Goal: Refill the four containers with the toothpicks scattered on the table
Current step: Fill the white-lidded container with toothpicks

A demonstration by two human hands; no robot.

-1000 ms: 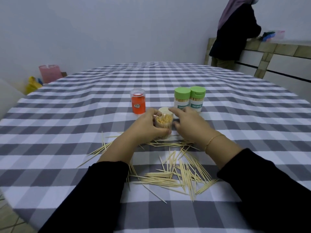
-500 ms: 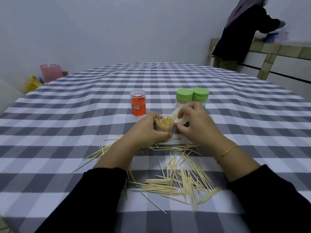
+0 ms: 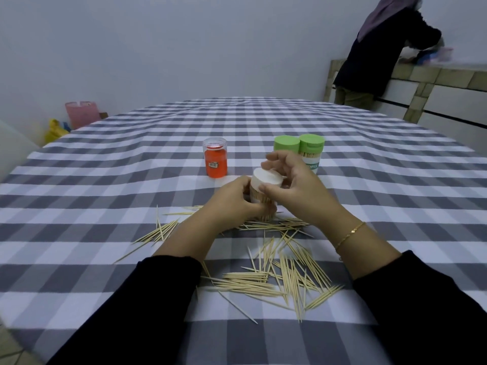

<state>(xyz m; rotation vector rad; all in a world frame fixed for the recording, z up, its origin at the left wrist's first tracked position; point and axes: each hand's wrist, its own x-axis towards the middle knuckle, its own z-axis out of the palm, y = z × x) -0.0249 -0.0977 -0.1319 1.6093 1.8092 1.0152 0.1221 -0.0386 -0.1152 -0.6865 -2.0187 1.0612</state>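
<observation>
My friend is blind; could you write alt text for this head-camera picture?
A person's left hand grips a full toothpick container while the right hand fits its white lid. Loose toothpicks lie on the checked tablecloth.

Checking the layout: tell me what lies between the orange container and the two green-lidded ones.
Head view: only bare checked tablecloth separates orange container from green-lidded containers.

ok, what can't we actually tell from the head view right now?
- Whether the white lid is fully seated on the held container: both hands cover its sides.
- Fill level of the left green-lidded container: the right hand hides its body.
- Orange container label: too small to read.
- Toothpicks under the wrists: hidden.
</observation>
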